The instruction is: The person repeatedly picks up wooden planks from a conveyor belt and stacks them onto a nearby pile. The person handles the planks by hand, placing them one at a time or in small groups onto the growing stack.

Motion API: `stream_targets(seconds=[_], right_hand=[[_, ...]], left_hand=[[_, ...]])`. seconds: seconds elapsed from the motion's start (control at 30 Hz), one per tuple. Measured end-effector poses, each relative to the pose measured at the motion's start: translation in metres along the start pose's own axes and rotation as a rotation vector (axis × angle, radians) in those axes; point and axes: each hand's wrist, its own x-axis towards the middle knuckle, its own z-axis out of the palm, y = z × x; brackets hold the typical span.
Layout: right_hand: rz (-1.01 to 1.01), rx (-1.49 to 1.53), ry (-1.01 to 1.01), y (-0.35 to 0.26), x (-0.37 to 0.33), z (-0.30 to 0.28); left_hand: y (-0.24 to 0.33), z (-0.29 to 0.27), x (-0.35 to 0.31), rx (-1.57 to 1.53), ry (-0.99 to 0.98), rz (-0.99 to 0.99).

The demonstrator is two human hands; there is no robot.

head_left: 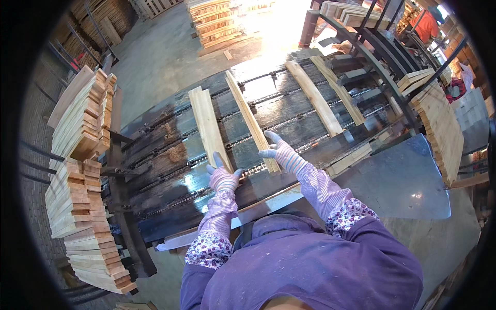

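Observation:
Both my hands wear light gloves with striped cuffs, over a slatted dark metal table (170, 150) with chains running across it. My left hand (223, 178) is at the near end of a pale, wide wooden board (207, 121), fingers spread over it. My right hand (285, 154) is at the lower part of a narrower wooden board (246, 113); its thumb lies across the board and its fingers meet the right edge. Farther right lie two more boards, a light one (314, 98) and a yellowish one (338, 90), untouched.
Stacked boards (82, 206) line the left side beside a metal frame. A bluish metal sheet (398, 178) lies at the right, next to an upright wooden stack (439, 129). Another pile of wood (212, 23) stands beyond the table. A person in orange (426, 26) is far right.

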Motion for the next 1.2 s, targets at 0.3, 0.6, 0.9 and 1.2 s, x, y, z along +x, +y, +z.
stream_targets(seconds=[0.3,0.6,0.9,1.2], right_hand=[[-0.101,0.396,-0.239,0.017,-0.022,-0.026],[-0.054,0.172,-0.304,-0.007,-0.058,0.002],[-0.337,-0.137,0.006,-0.008,-0.144,-0.069],[0.072,-0.195,0.342,-0.046,-0.577,-0.13]], left_hand=[[-0.035,-0.02,0.006,-1.193,-0.094,0.025],[0.021,-0.017,-0.082,-1.597,-0.777,0.074],[0.0,-0.041,-0.077,-1.712,-0.751,0.108],[0.061,-0.095,-0.065,-1.36,-0.777,0.294]])
